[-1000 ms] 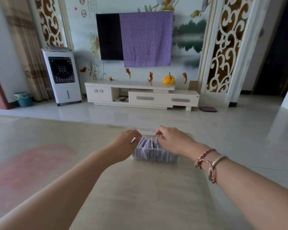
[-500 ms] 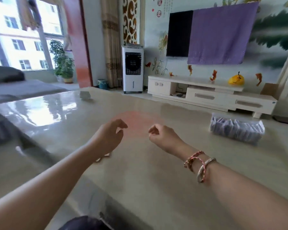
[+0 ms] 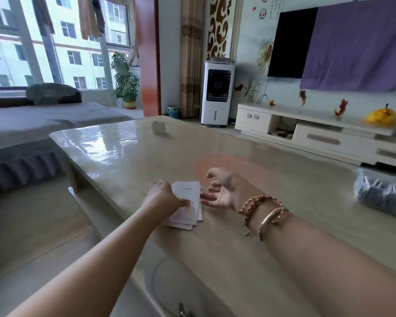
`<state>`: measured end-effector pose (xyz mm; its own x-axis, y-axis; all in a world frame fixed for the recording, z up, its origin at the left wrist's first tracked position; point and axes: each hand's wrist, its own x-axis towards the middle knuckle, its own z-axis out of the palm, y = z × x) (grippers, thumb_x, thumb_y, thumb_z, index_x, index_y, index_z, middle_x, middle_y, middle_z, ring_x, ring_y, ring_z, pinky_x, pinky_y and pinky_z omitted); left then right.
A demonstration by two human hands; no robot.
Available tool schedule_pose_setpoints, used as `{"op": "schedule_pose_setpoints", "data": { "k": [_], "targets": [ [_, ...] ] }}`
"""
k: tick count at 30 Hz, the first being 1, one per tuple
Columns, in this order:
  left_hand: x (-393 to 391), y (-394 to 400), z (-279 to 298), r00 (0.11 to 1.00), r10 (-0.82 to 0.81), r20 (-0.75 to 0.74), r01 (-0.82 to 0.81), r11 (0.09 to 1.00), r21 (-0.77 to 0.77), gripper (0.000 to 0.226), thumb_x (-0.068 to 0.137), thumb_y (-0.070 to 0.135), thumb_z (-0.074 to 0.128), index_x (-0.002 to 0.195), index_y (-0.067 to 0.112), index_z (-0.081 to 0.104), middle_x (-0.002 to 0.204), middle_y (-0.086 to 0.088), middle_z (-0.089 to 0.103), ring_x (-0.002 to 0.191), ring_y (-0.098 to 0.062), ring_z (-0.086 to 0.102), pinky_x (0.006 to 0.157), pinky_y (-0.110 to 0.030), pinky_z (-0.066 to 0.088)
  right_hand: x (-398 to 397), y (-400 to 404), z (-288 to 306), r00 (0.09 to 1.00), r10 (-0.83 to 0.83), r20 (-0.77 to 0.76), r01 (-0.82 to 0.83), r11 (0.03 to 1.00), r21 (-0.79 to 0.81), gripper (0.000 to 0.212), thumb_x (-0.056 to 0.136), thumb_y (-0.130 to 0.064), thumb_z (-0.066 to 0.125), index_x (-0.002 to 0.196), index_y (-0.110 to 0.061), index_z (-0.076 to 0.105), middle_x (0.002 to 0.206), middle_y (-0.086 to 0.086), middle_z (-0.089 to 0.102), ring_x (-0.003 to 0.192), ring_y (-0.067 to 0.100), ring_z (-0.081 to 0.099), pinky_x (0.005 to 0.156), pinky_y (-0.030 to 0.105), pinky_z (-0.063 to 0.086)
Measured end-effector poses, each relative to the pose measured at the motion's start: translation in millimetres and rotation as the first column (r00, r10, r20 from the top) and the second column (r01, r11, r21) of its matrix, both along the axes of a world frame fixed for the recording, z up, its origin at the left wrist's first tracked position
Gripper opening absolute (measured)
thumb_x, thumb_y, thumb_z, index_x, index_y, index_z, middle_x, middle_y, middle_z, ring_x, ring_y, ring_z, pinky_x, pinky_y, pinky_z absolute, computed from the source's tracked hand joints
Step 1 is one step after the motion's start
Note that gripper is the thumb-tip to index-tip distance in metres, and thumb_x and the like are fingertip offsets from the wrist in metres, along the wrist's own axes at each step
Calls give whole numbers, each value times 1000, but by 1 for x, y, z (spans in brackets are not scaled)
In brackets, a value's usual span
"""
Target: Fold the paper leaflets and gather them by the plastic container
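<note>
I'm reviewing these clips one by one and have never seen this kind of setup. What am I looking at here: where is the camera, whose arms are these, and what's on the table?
There is no machine here. A person wears one wide-angle camera on the head, looking forward and down, so the two bare arms reaching in from the bottom are their own.

The left hand lies on a small stack of white paper leaflets on the glossy beige table, its thumb on the top sheet; the fingers are hidden, so whether it grips is unclear. The right hand, with bracelets at the wrist, hovers just beside the stack, palm open, fingers relaxed, holding nothing.

At the far right edge sits the clear plastic container with dark leaflets in it. A small pale object, too blurred to identify, sits near the far edge.
</note>
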<state>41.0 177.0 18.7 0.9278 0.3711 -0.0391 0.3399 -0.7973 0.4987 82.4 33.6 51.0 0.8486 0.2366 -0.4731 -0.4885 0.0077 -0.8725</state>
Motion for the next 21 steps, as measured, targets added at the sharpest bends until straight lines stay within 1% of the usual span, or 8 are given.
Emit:
{"op": "schedule_pose_setpoints", "data": {
  "k": [2, 4, 8, 11, 14, 15, 18, 21],
  "targets": [
    [5, -3, -4, 1000, 1, 11, -1, 1000, -21, 77, 77, 50, 72, 130, 4, 42, 132, -18, 47, 125, -31, 41, 103, -36, 37, 7, 2, 2, 999, -2, -34, 0, 999, -47, 12, 91, -16, 45, 93, -6, 39, 80, 6, 34, 70, 25, 56, 62, 31, 42],
    [7, -3, -5, 1000, 21, 8, -20, 999, -41, 79, 74, 50, 74, 129, 3, 42, 131, -18, 47, 122, -32, 44, 102, -37, 38, 11, 2, 4, 999, 34, -25, -37, 988, -150, 22, 90, -18, 46, 105, -2, 41, 84, 7, 42, 64, 20, 56, 54, 27, 35],
    [9, -4, 6, 998, 33, -44, -37, 996, -86, 70, 75, 42, 77, 125, 3, 47, 130, -16, 49, 116, -29, 51, 94, -33, 43, 13, 1, 6, 988, 144, -55, -154, 951, -268, 35, 90, -22, 43, 117, 1, 43, 85, 6, 59, 59, 11, 53, 57, 25, 31],
    [10, -8, 15, 999, 14, -46, -26, 965, -262, 46, 76, 20, 79, 108, 2, 51, 113, -18, 55, 105, -28, 60, 91, -34, 52, 12, 5, 6, 988, 147, -55, -157, 938, -310, 28, 89, -23, 46, 107, -1, 47, 84, 4, 56, 57, 10, 48, 57, 25, 33],
    [10, -9, 20, 998, 40, -58, -59, 916, -397, 36, 74, 4, 78, 84, 4, 44, 84, -10, 51, 84, -25, 62, 90, -40, 54, 4, 10, 7, 989, 147, -23, -147, 934, -325, 12, 90, -18, 48, 91, -5, 49, 73, 2, 47, 55, 10, 41, 50, 21, 33],
    [10, -7, 18, 997, 55, -59, -76, 889, -451, 39, 71, -1, 79, 80, 6, 42, 83, -11, 51, 84, -27, 64, 89, -42, 55, 1, 12, 7, 987, 159, -3, -151, 927, -342, 11, 91, -14, 47, 83, -7, 47, 70, 1, 44, 53, 10, 38, 48, 19, 32],
    [10, -1, 13, 996, 71, -59, -92, 820, -564, 42, 62, -11, 81, 86, 0, 47, 100, -21, 57, 94, -35, 66, 86, -46, 55, -4, 14, 6, 979, 196, 52, -157, 896, -416, 27, 93, -11, 46, 67, -12, 38, 65, 0, 35, 53, 11, 29, 49, 21, 26],
    [7, 5, 9, 997, 56, -52, -77, 739, -669, 41, 61, -17, 77, 93, -12, 52, 105, -28, 60, 86, -36, 66, 81, -43, 56, -4, 16, 4, 975, 191, 115, -126, 898, -421, 29, 93, -10, 50, 68, -14, 38, 74, 2, 40, 66, 14, 39, 53, 22, 29]
  ]
}}
